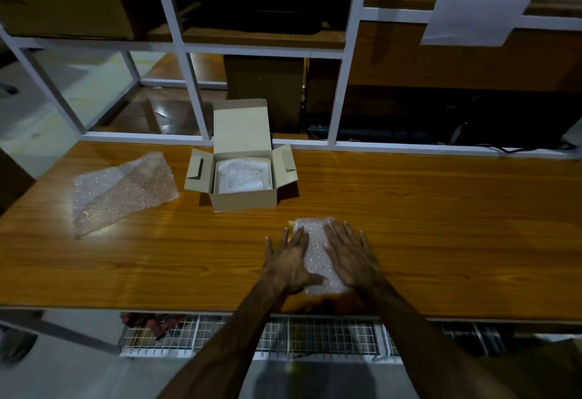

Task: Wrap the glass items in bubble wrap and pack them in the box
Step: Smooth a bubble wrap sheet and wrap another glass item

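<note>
Left hand (291,261) and right hand (349,257) spread flat, pressing clear bubble-wrapped bundle (315,253) at worktop's (441,225) six o'clock edge. Risks: wrap springing open, bundle slipping off before reaching open cardboard box (241,175) at twelve.

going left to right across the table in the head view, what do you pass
loose bubble wrap sheet → open cardboard box with a wrapped bundle inside → left hand → bubble-wrapped item under both hands → right hand
</note>
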`<state>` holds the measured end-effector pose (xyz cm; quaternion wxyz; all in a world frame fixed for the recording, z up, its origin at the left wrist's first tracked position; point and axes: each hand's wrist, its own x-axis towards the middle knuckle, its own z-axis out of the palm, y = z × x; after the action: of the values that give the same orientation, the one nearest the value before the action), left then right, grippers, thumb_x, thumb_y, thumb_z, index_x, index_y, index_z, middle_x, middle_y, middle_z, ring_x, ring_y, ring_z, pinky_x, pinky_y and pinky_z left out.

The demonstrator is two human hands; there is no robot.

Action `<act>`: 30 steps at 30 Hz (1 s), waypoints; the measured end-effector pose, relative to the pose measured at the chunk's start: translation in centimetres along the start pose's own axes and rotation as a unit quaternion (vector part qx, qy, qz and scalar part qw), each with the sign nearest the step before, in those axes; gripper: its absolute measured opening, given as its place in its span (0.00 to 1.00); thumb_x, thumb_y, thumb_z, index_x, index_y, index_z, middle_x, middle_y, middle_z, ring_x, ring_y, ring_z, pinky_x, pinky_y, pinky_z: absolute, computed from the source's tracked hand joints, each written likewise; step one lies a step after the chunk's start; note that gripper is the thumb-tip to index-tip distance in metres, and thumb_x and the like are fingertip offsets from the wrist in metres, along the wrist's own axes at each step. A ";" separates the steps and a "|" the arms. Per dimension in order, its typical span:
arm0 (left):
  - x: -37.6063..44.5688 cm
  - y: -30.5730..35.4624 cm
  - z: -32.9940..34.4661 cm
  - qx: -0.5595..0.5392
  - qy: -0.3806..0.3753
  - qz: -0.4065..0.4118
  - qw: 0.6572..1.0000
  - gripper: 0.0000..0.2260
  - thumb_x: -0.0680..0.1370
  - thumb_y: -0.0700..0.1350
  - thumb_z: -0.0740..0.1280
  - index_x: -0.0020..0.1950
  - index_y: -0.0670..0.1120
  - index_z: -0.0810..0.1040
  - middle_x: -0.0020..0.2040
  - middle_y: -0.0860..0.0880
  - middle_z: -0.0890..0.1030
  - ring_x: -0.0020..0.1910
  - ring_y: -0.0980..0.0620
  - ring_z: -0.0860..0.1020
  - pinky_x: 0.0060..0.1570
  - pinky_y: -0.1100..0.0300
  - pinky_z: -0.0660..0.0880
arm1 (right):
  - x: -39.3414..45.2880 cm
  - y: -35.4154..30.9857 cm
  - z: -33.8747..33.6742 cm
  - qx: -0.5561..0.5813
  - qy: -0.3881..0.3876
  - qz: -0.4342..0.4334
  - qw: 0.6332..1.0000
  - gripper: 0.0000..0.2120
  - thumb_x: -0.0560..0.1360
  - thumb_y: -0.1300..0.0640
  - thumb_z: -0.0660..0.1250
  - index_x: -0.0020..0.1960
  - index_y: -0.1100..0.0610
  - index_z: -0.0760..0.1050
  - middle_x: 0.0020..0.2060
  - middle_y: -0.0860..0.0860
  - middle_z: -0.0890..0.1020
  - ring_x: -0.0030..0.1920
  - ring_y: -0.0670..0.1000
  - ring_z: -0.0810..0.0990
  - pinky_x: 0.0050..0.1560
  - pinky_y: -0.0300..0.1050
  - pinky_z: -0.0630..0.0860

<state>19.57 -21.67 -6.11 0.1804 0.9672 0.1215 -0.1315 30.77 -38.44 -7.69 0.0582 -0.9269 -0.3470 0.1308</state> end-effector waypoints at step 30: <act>-5.5 -0.5 -7.2 -0.617 0.238 -0.121 0.740 0.16 0.80 0.34 0.70 0.65 0.43 0.71 0.59 0.44 0.80 0.46 0.52 0.83 0.33 0.65 0.80 | -2.1 -2.1 -7.4 0.550 0.106 0.018 0.828 0.33 0.78 0.64 0.73 0.76 0.46 0.62 0.68 0.57 0.76 0.52 0.53 0.87 0.40 0.48 0.86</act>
<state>15.81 -19.51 1.89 0.6856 0.6212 0.3310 0.1859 29.96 -38.37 0.30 0.5927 -0.7556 -0.1926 0.2017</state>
